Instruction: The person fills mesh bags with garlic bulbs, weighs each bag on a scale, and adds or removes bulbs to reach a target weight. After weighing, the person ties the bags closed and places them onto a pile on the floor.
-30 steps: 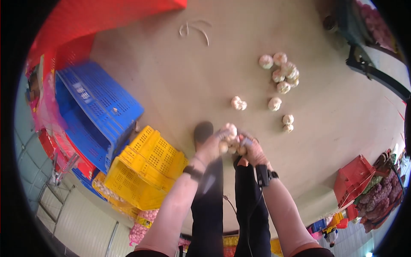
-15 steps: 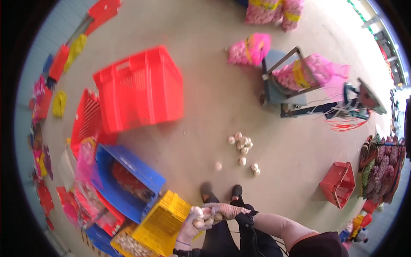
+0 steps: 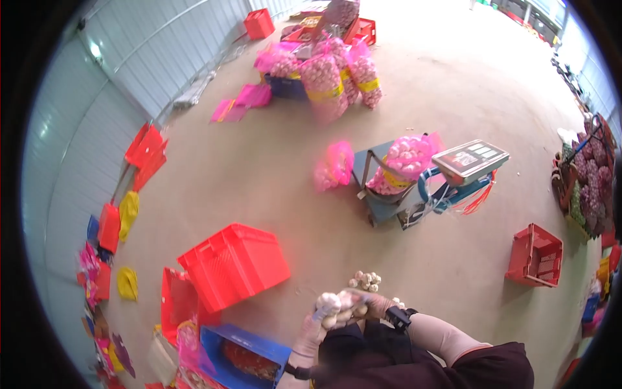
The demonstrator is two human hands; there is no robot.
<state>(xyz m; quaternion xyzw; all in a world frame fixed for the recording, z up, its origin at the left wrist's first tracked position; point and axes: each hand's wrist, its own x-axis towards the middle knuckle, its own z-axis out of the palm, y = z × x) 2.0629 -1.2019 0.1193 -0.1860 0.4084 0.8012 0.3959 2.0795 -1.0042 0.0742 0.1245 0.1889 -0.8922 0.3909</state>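
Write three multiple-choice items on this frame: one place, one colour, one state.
1. Where is the loose garlic pile?
A. on the floor, close in front of the person
B. on a table
C. in a bucket

2. What colour is the tipped crate left of that pile?
A. green
B. red
C. white

3. What are the left hand and right hand doing?
A. hanging empty
B. pulling a rope
C. together cupping garlic bulbs

Answers:
1. A, the pile lies on bare floor just past the hands.
2. B, its walls are plainly red.
3. C, bulbs show between both hands.
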